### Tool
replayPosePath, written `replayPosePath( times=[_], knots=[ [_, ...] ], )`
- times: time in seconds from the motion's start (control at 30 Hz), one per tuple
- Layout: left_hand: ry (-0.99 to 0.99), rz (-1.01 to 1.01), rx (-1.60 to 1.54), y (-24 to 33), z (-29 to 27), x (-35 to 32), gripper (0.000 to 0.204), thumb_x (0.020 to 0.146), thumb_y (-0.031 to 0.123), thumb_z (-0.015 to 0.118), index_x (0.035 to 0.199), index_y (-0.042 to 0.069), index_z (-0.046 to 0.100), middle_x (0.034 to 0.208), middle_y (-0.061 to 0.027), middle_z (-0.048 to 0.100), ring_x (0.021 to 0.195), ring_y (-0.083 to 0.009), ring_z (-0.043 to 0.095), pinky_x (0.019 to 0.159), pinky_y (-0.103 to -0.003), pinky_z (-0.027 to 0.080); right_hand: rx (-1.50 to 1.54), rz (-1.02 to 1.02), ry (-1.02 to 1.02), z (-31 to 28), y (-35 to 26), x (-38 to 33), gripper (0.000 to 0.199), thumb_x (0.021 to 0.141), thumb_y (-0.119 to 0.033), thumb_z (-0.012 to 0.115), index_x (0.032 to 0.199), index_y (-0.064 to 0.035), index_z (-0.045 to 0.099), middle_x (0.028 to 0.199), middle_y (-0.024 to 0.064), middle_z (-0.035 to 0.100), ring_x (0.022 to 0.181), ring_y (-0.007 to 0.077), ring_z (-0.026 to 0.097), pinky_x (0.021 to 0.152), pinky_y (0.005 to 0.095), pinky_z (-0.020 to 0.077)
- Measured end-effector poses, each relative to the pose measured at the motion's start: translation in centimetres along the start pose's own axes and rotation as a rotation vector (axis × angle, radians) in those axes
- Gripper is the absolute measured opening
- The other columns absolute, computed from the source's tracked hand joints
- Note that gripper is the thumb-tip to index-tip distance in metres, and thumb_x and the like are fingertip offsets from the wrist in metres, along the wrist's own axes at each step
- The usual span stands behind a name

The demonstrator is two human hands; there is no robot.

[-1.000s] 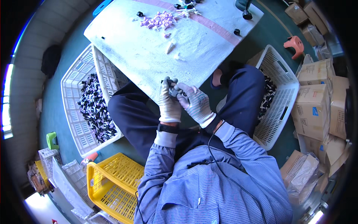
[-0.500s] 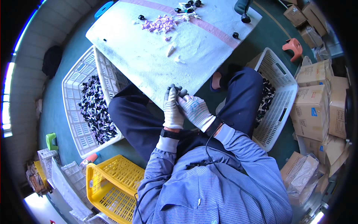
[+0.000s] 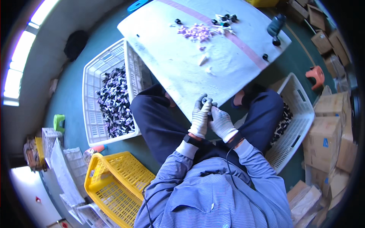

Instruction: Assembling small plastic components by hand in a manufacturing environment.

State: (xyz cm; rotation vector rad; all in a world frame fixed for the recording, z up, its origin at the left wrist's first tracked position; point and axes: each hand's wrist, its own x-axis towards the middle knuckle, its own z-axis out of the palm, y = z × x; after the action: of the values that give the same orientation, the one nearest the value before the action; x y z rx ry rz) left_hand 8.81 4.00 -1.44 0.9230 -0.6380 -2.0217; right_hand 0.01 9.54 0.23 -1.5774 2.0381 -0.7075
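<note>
My left hand (image 3: 200, 117) and my right hand (image 3: 222, 123) meet at the near corner of the white tabletop (image 3: 171, 64). Both wear pale striped gloves with grey fingertips. Their fingers are closed together around something small and partly dark, mostly hidden by the gloves. Farther up the table lies a heap of small pink plastic pieces (image 3: 195, 32). Beside it are white pieces and several black knob-like parts (image 3: 230, 18). A white cone-shaped piece (image 3: 203, 60) and a smaller white piece (image 3: 208, 70) lie between the heap and my hands.
A white crate (image 3: 88, 114) of black, white and purple parts stands left; another white crate (image 3: 306, 110) with similar parts stands right. A yellow crate (image 3: 110, 186) sits lower left. Cardboard boxes (image 3: 323, 144) are stacked right. A dark cylindrical object (image 3: 276, 25) stands on the table's far right.
The whole view has shifted, so the table and crates appear farther right. My hands stay together near the table's corner, with the left fingers now more raised and bent.
</note>
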Motion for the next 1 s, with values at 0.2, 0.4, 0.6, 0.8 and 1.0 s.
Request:
replayPosePath(
  times=[0.2,0.4,0.6,0.8,1.0],
  knots=[
    [0.091,0.028,0.190,2.2,-0.4,0.3,0.048,0.096,0.019,0.066,0.138,0.004,0.047,0.102,-0.0046,0.061,0.085,-0.0131,0.064,0.077,-0.028,0.054,0.142,0.047,0.024,0.1,1.7,0.0,0.026,0.098,-0.025,0.053,0.107,-0.0025,0.061,0.089,0.0245,0.068,0.084,0.0424,0.067,0.073,0.0501,0.0533],
    [0.012,0.258,0.475,3.2,-1.1,2.6,0.041,0.096,0.019,0.067,0.130,0.001,0.055,0.093,-0.0026,0.062,0.080,-0.0099,0.063,0.067,-0.024,0.052,0.659,0.353,-0.030,-1.6,2.1,1.2,0.030,0.099,-0.028,0.058,0.111,-0.0016,0.062,0.083,0.0101,0.071,0.068,0.0164,0.068,0.058,0.0296,0.0519],
    [0.047,0.353,0.924,1.8,-1.5,4.4,0.044,0.091,0.024,0.071,0.128,0.005,0.058,0.098,-0.0123,0.069,0.086,-0.0214,0.067,0.080,-0.035,0.053,0.890,0.405,0.048,-2.1,4.2,3.5,0.031,0.099,-0.028,0.062,0.113,-0.0006,0.063,0.087,0.0023,0.068,0.067,0.0069,0.060,0.055,0.0220,0.0458],
    [-0.030,0.507,0.992,1.1,-2.2,4.8,0.042,0.090,0.022,0.070,0.127,0.006,0.059,0.101,-0.0147,0.069,0.090,-0.0278,0.068,0.082,-0.037,0.053,0.878,0.226,0.036,-2.6,2.9,5.5,0.028,0.101,-0.023,0.058,0.117,-0.0006,0.064,0.083,-0.0037,0.058,0.070,0.0019,0.049,0.061,0.0191,0.0425],
    [-0.058,0.552,1.020,1.1,-2.1,4.8,0.041,0.088,0.017,0.070,0.126,0.006,0.059,0.109,-0.0177,0.066,0.097,-0.0340,0.066,0.086,-0.040,0.053,0.615,0.098,0.100,-2.1,2.1,6.6,0.028,0.101,-0.020,0.057,0.115,0.0021,0.065,0.081,0.0001,0.063,0.069,0.0048,0.053,0.063,0.0216,0.0459]
  ],
)
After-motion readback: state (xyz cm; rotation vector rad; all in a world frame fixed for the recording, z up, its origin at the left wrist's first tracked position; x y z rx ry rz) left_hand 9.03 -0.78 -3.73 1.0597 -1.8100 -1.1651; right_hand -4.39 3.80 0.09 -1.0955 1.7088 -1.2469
